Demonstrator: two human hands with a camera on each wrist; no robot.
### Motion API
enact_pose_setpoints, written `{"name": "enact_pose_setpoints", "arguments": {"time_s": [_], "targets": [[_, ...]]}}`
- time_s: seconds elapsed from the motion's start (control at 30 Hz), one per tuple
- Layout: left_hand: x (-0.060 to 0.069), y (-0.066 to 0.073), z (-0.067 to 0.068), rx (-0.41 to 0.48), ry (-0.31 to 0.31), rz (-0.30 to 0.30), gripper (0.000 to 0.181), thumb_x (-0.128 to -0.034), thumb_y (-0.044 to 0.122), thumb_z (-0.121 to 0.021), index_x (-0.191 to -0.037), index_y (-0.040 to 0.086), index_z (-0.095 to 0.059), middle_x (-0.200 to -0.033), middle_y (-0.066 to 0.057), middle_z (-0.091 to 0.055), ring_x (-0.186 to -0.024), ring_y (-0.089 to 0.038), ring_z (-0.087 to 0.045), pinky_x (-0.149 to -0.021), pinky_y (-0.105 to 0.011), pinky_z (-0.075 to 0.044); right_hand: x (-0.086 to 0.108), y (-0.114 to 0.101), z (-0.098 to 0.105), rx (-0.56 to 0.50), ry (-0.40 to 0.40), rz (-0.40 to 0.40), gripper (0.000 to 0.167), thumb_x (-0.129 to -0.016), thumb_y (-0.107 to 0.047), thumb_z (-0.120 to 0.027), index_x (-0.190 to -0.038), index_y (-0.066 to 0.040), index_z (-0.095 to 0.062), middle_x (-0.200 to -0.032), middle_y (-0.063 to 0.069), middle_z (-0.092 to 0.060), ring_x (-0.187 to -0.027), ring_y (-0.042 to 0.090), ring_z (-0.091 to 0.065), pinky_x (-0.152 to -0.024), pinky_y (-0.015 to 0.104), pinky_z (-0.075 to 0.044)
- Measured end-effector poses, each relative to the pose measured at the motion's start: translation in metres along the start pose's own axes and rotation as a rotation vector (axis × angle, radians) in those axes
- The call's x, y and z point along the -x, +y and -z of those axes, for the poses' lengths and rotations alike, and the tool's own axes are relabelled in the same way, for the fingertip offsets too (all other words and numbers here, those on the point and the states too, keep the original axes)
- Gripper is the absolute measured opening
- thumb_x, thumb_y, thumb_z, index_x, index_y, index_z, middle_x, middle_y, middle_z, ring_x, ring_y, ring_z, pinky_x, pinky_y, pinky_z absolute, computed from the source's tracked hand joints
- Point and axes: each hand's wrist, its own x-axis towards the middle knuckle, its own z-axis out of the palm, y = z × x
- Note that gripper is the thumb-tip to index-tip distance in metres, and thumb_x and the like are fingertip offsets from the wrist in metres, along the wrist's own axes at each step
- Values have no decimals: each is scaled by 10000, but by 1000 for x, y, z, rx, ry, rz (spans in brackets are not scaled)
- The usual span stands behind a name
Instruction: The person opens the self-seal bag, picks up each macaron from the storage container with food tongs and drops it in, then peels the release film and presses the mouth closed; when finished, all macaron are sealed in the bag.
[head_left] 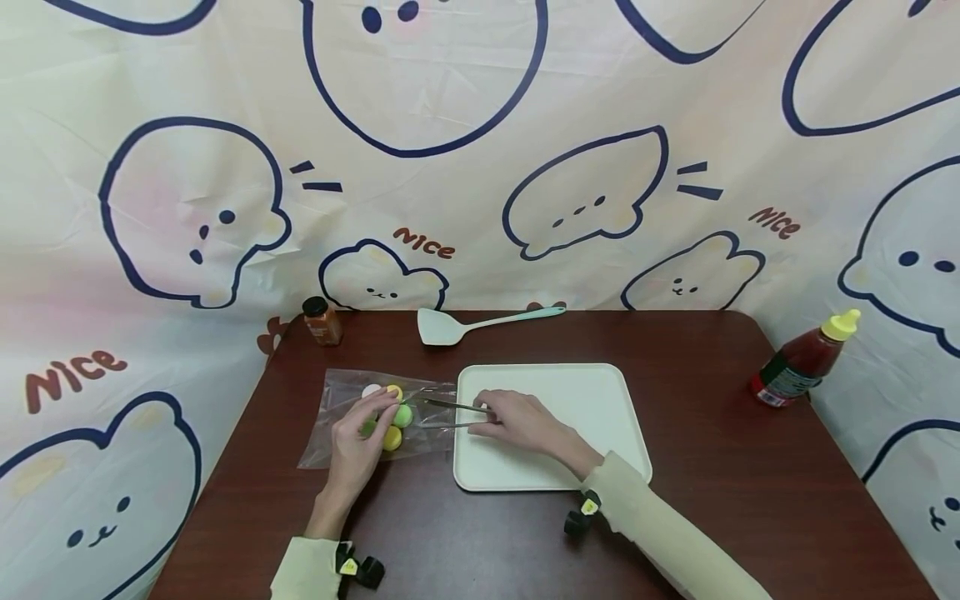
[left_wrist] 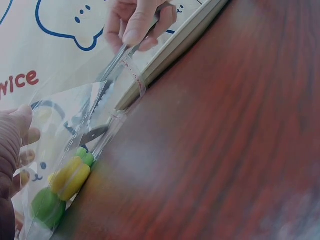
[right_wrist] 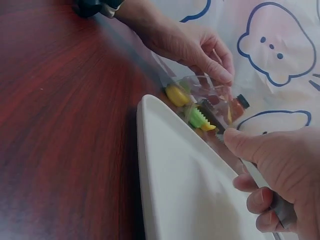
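A clear plastic bag (head_left: 318, 437) lies left of a white tray (head_left: 592, 392), holding several round macarons (head_left: 403, 416) in green, yellow and white. My left hand (head_left: 357, 437) pinches the bag's upper film, lifting it at the opening. Metal tongs (head_left: 453, 406) are gripped in my right hand (head_left: 517, 421), which is above the tray's left side. Their arms stand apart and reach into the bag's mouth. In the right wrist view the serrated tongs tip (right_wrist: 212, 116) is beside a green macaron (right_wrist: 197, 119); contact is hard to tell through the film.
A white spatula (head_left: 442, 327) with a pale green handle lies at the table's back edge. A small black-lidded jar (head_left: 324, 325) stands at the back left. To the right is a red sauce bottle (head_left: 798, 367) with a yellow cap. A patterned cloth hangs behind the table.
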Motion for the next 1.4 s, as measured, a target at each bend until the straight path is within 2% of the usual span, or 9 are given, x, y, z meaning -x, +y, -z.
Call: {"name": "enact_pose_setpoints", "arguments": {"time_s": [0.37,0.63,0.9,1.17,1.4], "targets": [[0,0,0,-12,-24,30,181,-900,-84,-768,-1052,10,-791,-1158,-140,-772,-1155,-433,-686,-1062,-177,-474,51,13,17,-24,89,-154,373,-966,-482,-740,-1165,-168,-711,-805,-140,-585,-699,58,-531,-598,255,-463],[0,1,-1,-3,-18,36,165,-899,-92,-766,-1052,-34,-781,-1142,-181,-769,-1136,-458,-684,-1062,-174,-474,89,32,29,-61,196,-277,311,-947,-495,-756,-1075,-214,-714,-843,-196,-595,-753,47,-542,-616,267,-461],[1,0,1,13,-41,82,158,-915,-59,-765,-1070,-28,-782,-1166,-176,-764,-1175,-446,-672,-1063,-167,-469,123,43,39,-51,317,-352,388,-948,-463,-769,-1179,-156,-713,-942,-95,-625,-817,96,-571,-697,315,-508],[1,-1,0,9,-40,80,171,-916,-62,-762,-1081,-21,-781,-1167,-186,-761,-1180,-430,-674,-1057,-162,-473,148,52,37,-36,431,-429,388,-930,-408,-807,-1189,-134,-716,-1038,-8,-644,-842,143,-552,-698,341,-484],[2,-2,0,9,-40,80,171,-912,-66,-765,-1069,-1,-788,-1165,-159,-768,-1176,-444,-672,-1054,-165,-477,175,66,37,-25,537,-467,363,-952,-357,-793,-1167,-74,-718,-995,35,-635,-849,177,-547,-718,381,-489]]}}
